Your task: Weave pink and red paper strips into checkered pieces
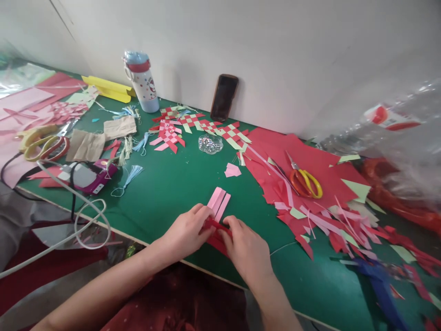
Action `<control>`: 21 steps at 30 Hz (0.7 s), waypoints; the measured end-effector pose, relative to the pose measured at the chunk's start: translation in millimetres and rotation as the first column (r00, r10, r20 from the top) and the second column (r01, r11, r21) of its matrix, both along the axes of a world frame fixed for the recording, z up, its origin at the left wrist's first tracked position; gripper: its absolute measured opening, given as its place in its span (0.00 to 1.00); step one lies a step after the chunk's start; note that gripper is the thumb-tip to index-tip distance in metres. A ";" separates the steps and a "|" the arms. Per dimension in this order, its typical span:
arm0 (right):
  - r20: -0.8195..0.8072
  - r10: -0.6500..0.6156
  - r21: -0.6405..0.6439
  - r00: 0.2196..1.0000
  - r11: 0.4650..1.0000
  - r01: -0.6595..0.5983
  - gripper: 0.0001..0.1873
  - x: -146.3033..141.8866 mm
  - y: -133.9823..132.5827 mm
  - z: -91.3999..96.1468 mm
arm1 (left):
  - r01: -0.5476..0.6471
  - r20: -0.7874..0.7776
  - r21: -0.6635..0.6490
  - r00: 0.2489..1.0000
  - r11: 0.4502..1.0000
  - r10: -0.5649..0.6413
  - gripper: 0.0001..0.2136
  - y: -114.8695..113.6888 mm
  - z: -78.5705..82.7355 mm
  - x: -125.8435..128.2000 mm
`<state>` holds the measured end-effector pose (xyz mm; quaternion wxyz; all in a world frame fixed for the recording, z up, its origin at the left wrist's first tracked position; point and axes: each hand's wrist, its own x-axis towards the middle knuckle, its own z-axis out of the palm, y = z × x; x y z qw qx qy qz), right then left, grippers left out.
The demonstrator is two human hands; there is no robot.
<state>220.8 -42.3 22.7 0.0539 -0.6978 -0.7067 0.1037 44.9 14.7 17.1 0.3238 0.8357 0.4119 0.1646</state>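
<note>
My left hand (188,230) and my right hand (246,248) meet near the front edge of the green table (165,184). Both pinch red paper strips (216,226) that lie between them. Pink paper strips (219,202) stick out beyond my fingers, pointing away from me, woven in with the red ones. The lower part of the red strips is hidden under my right hand.
Red paper sheets (310,165) with orange-and-yellow scissors (305,181) lie to the right, amid several loose strips. Woven red, pink and green pieces (193,124), a small dish of beads (210,143), a phone (224,97) and a bottle (142,80) stand behind. A glue gun (87,177), cables and yellow scissors (41,142) lie left.
</note>
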 end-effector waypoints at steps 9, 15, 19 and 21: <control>-0.393 -0.072 -0.226 0.917 0.974 -0.020 0.11 16.0 15.1 25.6 | 0.043 -0.065 -0.008 0.997 0.999 -0.043 0.11 2.3 -2.9 6.0; -0.715 -0.086 -0.285 0.694 0.942 -0.177 0.10 16.4 42.0 55.1 | 0.051 -0.041 -0.017 0.998 0.999 -0.052 0.07 2.7 -2.2 6.3; -0.537 -0.081 -0.139 0.840 0.990 0.007 0.13 30.0 75.3 39.2 | 0.042 0.085 -0.037 0.996 0.998 -0.039 0.11 2.5 -0.8 3.2; -0.350 -0.084 -0.077 0.933 0.995 0.061 0.09 35.6 90.8 27.1 | 0.053 0.126 -0.069 0.991 0.996 -0.044 0.11 2.9 0.3 1.6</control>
